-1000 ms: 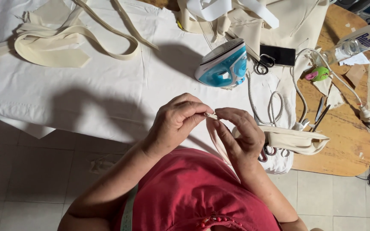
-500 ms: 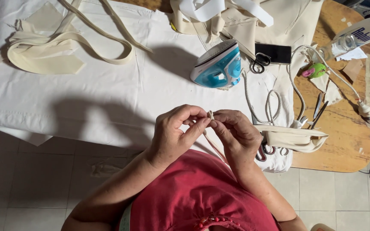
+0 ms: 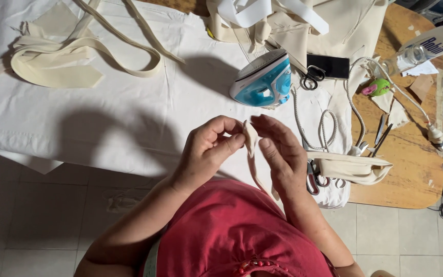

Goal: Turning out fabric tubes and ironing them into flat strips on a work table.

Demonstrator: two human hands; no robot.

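Observation:
A narrow cream fabric strip (image 3: pixel 252 146) stands between my two hands above the near edge of the white-covered table (image 3: pixel 103 118). My left hand (image 3: pixel 208 149) pinches its upper end between thumb and forefinger. My right hand (image 3: pixel 280 151) touches the strip from the right with thumb and fingers partly spread. The strip's tail hangs down toward my red top.
A blue and white iron (image 3: pixel 262 82) stands just beyond my hands. Cream straps (image 3: pixel 57 64) lie at the far left. Scissors (image 3: pixel 311 78), a black phone (image 3: pixel 329 65), a white cord (image 3: pixel 324 120), a folded cream piece (image 3: pixel 349 166) and a bottle (image 3: pixel 411 54) lie on the right.
My hands have drawn slightly apart and lifted the strip's end upright. My right fingers have loosened from a tight pinch.

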